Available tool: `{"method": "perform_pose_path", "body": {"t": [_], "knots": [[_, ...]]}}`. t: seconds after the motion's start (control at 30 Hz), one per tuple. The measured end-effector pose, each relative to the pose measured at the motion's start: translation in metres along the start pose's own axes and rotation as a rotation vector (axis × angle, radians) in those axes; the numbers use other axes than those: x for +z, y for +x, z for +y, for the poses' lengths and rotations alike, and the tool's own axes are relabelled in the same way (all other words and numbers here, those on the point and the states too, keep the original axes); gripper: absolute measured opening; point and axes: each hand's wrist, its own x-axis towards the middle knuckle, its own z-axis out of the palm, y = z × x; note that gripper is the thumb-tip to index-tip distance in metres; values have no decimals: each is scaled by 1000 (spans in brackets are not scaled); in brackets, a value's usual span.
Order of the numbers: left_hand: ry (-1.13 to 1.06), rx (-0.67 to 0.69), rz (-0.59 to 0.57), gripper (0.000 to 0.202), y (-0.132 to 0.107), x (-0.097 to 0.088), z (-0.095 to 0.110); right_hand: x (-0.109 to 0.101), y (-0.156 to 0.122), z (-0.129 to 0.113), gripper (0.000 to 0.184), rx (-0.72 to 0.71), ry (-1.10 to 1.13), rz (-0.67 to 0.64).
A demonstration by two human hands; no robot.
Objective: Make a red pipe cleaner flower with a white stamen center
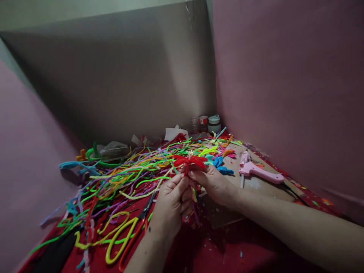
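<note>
A red pipe-cleaner flower (196, 162) with a pale centre stands upright between my two hands. My left hand (174, 197) pinches it low down, fingers curled round the stem end. From the right, my right hand (212, 184) grips just under the petals, thumb and forefinger pressed together. Both hands touch each other at the base of the flower, and the fingers hide most of the stem. Close by my left wrist lie scissors (142, 217) with dark blades. Blue pipe-cleaner petals (220, 167) rest just beyond my right hand.
Many loose coloured pipe cleaners (125, 182) cover the red cloth (227, 246) to the left. A pink glue gun (261, 172) lies on a cardboard sheet (256, 189) at right, its cord trailing off. A lidded jar (214, 124) stands at the back corner by the walls.
</note>
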Motion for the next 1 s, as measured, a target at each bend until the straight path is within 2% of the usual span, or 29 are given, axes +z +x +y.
{"method": "perform_pose_path", "body": {"t": [0.1,0.27,0.37,0.6,0.73,0.8,0.9,1.0], "knots": [[-77,-33,-69,22,0,-3,0,-1,2,1,18,33,79,-22],[-178,-121,-174,15,-2,-9,0,0,2,-2,18,80,142,-132],[-176,-138,-189,13,-3,-9,0,0,1,-3,17,79,152,-116],[-78,-113,-135,13,-5,-4,4,1,-3,-3,19,55,108,-56],[73,-87,-101,24,-5,-2,3,2,-3,-1,17,82,125,0],[228,-31,-29,27,-3,-1,0,2,-2,1,15,106,140,26],[449,127,117,21,0,0,-7,1,-2,4,19,123,163,63],[523,198,174,18,2,-2,-13,0,-2,6,21,127,160,61]]}}
